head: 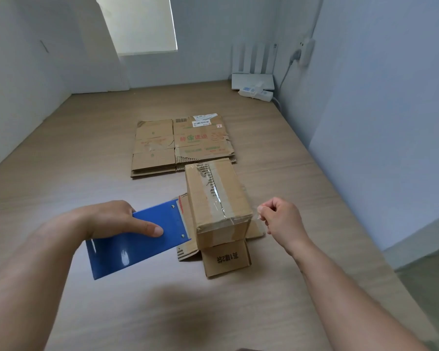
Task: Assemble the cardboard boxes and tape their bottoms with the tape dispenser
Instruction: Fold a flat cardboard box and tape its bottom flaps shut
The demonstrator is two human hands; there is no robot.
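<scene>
Taping is in hand: the box (218,198) stands bottom-up on the bench (86,160), its seam already stripped. The left hand (112,219) has its grip round the tape dispenser (134,241) at the box's left. The right hand (281,219) — grip narrow — pinches the tape end (260,216) at the box's right. Next, likely: press the tape down, then cut it — flat boxes (180,145) wait behind.

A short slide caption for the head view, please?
Left hand holds blue tape dispenser beside upturned cardboard box; right hand pinches clear tape.

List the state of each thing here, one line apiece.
Box: assembled, bottom up, seam taped.
Tape dispenser: held beside the box.
Left hand: grips the dispenser.
Right hand: pinches the tape end.
Flat boxes: folded, stacked.
</scene>
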